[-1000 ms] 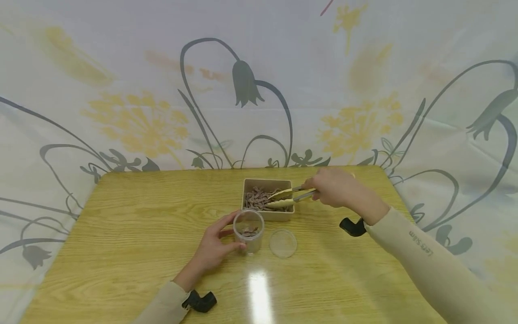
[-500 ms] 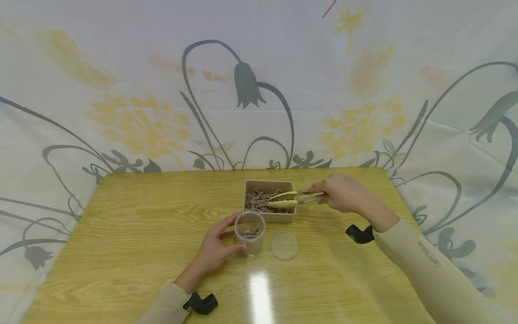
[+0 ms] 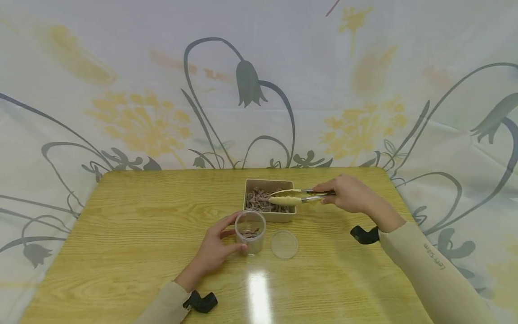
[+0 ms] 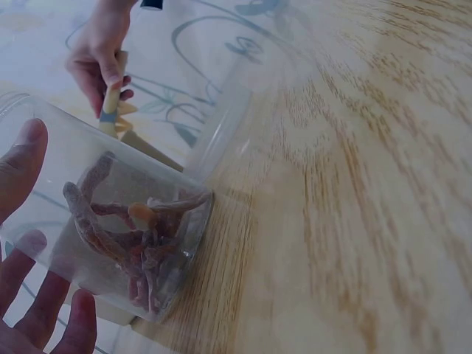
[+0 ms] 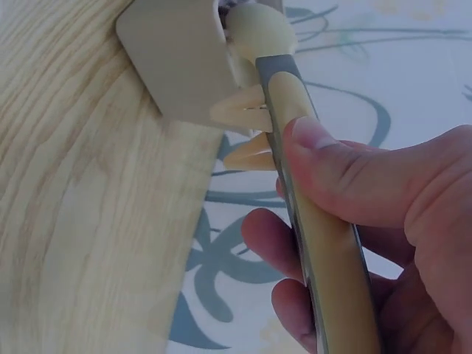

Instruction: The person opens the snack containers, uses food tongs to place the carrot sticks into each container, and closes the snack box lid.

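Note:
My left hand holds a clear round plastic jar, thumb on the near side and fingers round the far side. Several brownish dried strips lie in the bottom of the jar. With my right hand I grip a pair of tongs that has pale yellow tips and metal arms. The tips reach into a beige rectangular box behind the jar, among a pile of the same strips. What lies between the tips is hidden.
A round clear lid lies flat on the wooden table, just right of the jar. A flower-patterned cloth hangs behind the table's far edge. Black curved mounts sit at both wrists.
My right hand has shifted right and slightly nearer, and the arms of the tongs have come closer together over the strips. The left hand and jar have stayed almost where they were.

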`<state>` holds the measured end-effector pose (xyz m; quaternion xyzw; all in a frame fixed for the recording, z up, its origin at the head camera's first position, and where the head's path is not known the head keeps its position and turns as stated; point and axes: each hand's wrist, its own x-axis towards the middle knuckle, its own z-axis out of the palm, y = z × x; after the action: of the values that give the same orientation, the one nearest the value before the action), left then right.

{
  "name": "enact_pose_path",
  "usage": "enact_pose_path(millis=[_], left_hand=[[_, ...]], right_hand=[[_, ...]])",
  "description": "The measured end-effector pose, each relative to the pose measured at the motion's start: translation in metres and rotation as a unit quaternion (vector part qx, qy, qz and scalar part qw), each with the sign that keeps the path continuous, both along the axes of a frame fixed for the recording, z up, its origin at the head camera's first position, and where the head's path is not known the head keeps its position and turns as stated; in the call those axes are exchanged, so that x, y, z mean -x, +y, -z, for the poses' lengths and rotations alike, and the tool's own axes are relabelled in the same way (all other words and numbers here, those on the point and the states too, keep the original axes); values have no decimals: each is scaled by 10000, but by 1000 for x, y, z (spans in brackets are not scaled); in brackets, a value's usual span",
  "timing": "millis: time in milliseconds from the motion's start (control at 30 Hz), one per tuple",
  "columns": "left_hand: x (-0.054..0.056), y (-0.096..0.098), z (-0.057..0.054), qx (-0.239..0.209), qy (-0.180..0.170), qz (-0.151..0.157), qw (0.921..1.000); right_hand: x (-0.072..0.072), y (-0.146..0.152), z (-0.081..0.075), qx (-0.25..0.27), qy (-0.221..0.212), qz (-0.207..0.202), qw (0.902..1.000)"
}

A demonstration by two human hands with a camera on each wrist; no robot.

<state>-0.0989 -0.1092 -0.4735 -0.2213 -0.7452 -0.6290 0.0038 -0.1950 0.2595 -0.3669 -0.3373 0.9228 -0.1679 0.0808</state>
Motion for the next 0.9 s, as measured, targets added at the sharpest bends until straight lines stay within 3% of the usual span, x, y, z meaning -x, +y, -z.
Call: enact_pose_path(millis=[133,433,667,767,900], left_hand=[[-3,0,-11,-7,61,37,10000],[-4,2,-13,2,-79,7,10000],[10,0,19,19,-115,-74,9999],[11,0,20,56,-266,-158,9995],[13,2,20,-34,-220,-161,9996]], right_hand=[[0,4,2,299,-162,221,9992],[1,6,0,461,-246,521,9973],[-1,8,-8,621,-269,590,9960],[-2,9,-11,796,-267,584,9948],[-7,10,-19,1027,-223,535,9930]])
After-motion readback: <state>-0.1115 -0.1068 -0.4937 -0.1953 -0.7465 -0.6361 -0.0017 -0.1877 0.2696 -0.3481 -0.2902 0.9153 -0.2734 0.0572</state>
